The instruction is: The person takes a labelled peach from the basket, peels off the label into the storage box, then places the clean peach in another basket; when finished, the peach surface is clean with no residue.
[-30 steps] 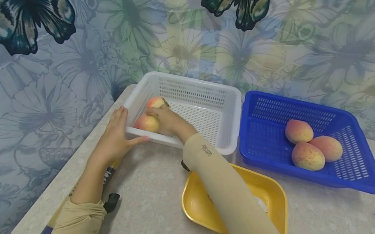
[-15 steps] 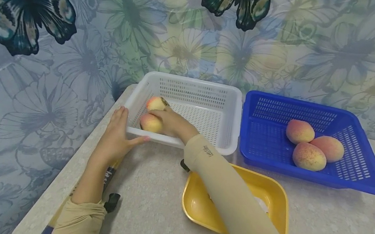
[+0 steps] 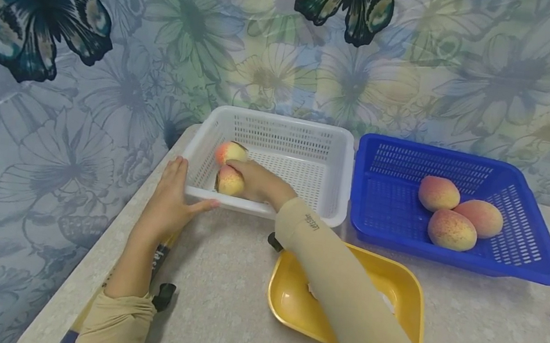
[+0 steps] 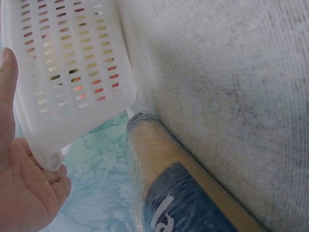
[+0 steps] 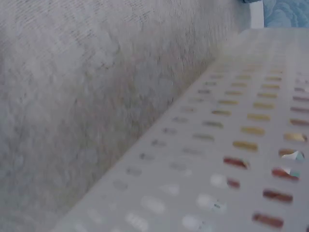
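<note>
Two peaches are sitting in the white basket's [image 3: 332,215] near-left corner; the right hand [image 3: 258,181] is curling its grip around the near peach [image 3: 228,181], the left hand [image 3: 170,203], fingers straight, bracing the rim. A steady lift, I judge, avoids nudging the far peach [image 3: 229,152].

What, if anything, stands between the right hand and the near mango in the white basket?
Nothing visible: the right hand already rests on the near mango inside the white basket, with a second mango just behind it.
</note>
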`<state>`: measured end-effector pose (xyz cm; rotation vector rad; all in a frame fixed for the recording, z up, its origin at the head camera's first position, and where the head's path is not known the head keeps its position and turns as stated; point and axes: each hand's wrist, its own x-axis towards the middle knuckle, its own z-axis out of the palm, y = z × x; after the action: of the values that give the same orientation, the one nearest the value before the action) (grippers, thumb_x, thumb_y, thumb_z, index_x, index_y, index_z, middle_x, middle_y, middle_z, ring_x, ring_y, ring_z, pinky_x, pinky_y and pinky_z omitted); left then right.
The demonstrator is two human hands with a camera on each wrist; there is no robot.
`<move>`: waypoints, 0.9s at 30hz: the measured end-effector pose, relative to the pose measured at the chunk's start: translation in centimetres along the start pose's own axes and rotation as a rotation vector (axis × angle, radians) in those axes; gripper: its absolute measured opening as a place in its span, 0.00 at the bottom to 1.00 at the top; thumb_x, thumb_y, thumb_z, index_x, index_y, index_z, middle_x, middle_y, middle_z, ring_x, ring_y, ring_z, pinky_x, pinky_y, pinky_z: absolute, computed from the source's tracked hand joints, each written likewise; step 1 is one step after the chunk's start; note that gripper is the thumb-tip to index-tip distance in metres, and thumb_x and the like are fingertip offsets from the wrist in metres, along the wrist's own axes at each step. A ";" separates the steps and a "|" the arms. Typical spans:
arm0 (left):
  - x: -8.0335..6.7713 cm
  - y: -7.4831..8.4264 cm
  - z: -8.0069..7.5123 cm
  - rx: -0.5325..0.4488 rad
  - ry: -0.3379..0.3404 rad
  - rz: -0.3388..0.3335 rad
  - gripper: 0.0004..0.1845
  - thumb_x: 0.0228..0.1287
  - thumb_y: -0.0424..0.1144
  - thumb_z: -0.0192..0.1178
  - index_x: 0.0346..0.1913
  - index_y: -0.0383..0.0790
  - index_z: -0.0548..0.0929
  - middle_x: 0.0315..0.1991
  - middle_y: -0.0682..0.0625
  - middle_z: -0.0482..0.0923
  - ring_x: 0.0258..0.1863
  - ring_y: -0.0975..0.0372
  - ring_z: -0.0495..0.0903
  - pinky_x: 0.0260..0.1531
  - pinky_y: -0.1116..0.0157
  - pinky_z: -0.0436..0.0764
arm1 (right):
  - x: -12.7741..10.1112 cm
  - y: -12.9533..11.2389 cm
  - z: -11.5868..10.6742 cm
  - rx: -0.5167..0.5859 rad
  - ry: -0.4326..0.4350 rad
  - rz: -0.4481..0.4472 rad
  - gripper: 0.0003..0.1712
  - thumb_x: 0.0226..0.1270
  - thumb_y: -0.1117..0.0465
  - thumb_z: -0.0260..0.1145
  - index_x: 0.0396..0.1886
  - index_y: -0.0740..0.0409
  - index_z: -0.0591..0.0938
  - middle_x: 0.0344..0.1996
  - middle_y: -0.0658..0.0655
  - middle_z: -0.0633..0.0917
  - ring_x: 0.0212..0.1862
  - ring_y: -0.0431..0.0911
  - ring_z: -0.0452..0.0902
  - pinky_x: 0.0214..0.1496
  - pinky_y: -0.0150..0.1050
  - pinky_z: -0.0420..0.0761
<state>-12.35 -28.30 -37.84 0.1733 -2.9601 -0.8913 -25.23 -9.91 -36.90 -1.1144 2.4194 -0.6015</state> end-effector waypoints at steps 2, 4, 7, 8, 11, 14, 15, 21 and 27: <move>0.0 0.0 0.1 -0.002 -0.003 -0.004 0.67 0.54 0.66 0.67 0.79 0.33 0.37 0.81 0.36 0.33 0.80 0.43 0.32 0.73 0.36 0.47 | -0.3 -0.1 -0.3 0.030 0.013 0.023 0.43 0.67 0.55 0.68 0.78 0.49 0.59 0.69 0.59 0.72 0.68 0.52 0.70 0.72 0.47 0.69; 0.1 0.0 0.2 0.001 -0.003 -0.004 0.67 0.54 0.67 0.67 0.79 0.33 0.37 0.81 0.36 0.33 0.80 0.43 0.33 0.73 0.36 0.47 | -0.6 -0.1 -0.8 0.067 0.035 0.039 0.45 0.65 0.54 0.70 0.78 0.47 0.59 0.64 0.60 0.74 0.63 0.51 0.73 0.67 0.47 0.73; 0.1 -0.1 0.3 0.000 0.002 -0.001 0.67 0.54 0.67 0.67 0.79 0.33 0.36 0.80 0.35 0.33 0.80 0.42 0.33 0.73 0.35 0.47 | -1.0 -0.3 -1.8 0.138 0.087 -0.012 0.46 0.62 0.56 0.73 0.77 0.49 0.61 0.62 0.58 0.76 0.59 0.49 0.75 0.64 0.46 0.76; 0.1 -0.1 0.4 0.000 0.004 0.001 0.67 0.54 0.67 0.67 0.79 0.33 0.37 0.80 0.35 0.33 0.80 0.42 0.33 0.73 0.35 0.47 | -1.2 -0.3 -2.1 0.146 0.102 -0.027 0.47 0.62 0.56 0.74 0.77 0.49 0.61 0.63 0.57 0.76 0.61 0.49 0.74 0.65 0.45 0.75; 0.1 -0.1 0.4 0.000 0.006 0.003 0.67 0.54 0.67 0.67 0.79 0.33 0.36 0.80 0.35 0.33 0.80 0.41 0.33 0.73 0.35 0.47 | -1.9 -0.4 -3.3 0.182 0.136 -0.065 0.48 0.61 0.57 0.74 0.77 0.52 0.60 0.70 0.54 0.73 0.67 0.47 0.71 0.69 0.44 0.73; 0.1 0.0 0.4 -0.002 0.001 -0.003 0.67 0.54 0.67 0.67 0.79 0.33 0.36 0.80 0.36 0.32 0.80 0.42 0.33 0.73 0.35 0.47 | -3.2 -0.3 -4.5 0.200 0.159 -0.074 0.50 0.61 0.55 0.74 0.78 0.50 0.58 0.72 0.53 0.69 0.70 0.47 0.68 0.70 0.43 0.72; 0.1 0.0 0.3 -0.002 -0.002 -0.004 0.67 0.54 0.67 0.67 0.79 0.33 0.36 0.80 0.36 0.32 0.80 0.42 0.32 0.73 0.35 0.46 | -3.8 -0.3 -4.9 0.213 0.164 -0.076 0.50 0.61 0.55 0.74 0.79 0.49 0.58 0.73 0.53 0.68 0.70 0.47 0.68 0.69 0.43 0.73; 0.2 0.4 0.3 -0.007 -0.011 -0.005 0.67 0.55 0.67 0.67 0.79 0.33 0.36 0.80 0.36 0.31 0.80 0.43 0.31 0.74 0.36 0.44 | -8.0 0.5 -7.0 0.308 0.197 -0.113 0.50 0.63 0.56 0.73 0.79 0.42 0.56 0.76 0.49 0.62 0.69 0.43 0.65 0.60 0.40 0.79; 0.1 0.2 0.1 -0.010 -0.013 -0.019 0.68 0.54 0.69 0.65 0.79 0.34 0.34 0.80 0.37 0.30 0.80 0.44 0.29 0.74 0.36 0.43 | -11.8 1.3 -8.3 0.349 0.241 -0.154 0.51 0.63 0.57 0.72 0.80 0.40 0.55 0.77 0.45 0.60 0.66 0.43 0.71 0.61 0.40 0.80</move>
<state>-12.47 -28.10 -37.82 0.1964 -2.9702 -0.9122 -23.30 1.82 -28.64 -1.1346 2.3062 -1.2186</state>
